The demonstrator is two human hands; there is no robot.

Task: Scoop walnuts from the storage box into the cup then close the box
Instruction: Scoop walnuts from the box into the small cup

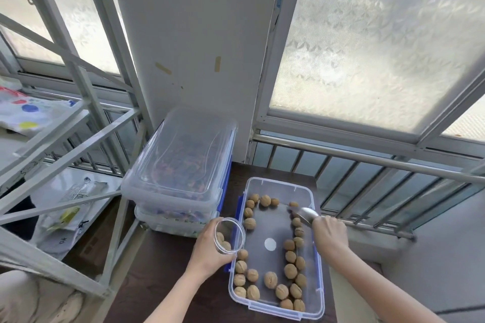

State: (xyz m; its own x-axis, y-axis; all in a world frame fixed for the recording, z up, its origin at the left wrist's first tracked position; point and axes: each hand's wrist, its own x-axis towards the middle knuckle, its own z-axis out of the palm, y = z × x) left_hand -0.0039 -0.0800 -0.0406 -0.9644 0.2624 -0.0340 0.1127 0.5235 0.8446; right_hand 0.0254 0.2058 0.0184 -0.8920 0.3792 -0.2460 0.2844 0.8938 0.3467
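Clear plastic forms the open storage box (313,220) on the dark tabletop (168,280), with walnuts (270,279) lining its left, right and near sides around a bare centre. I see my left hand (210,252) wrapped around the transparent cup (230,235), tilted at the box's left wall with a few walnuts inside. My right hand (329,233) is closed on the handle of a metal scoop (304,213), its bowl low over the box's far right corner; two stacked lidded containers (181,165) stand just beyond the cup.
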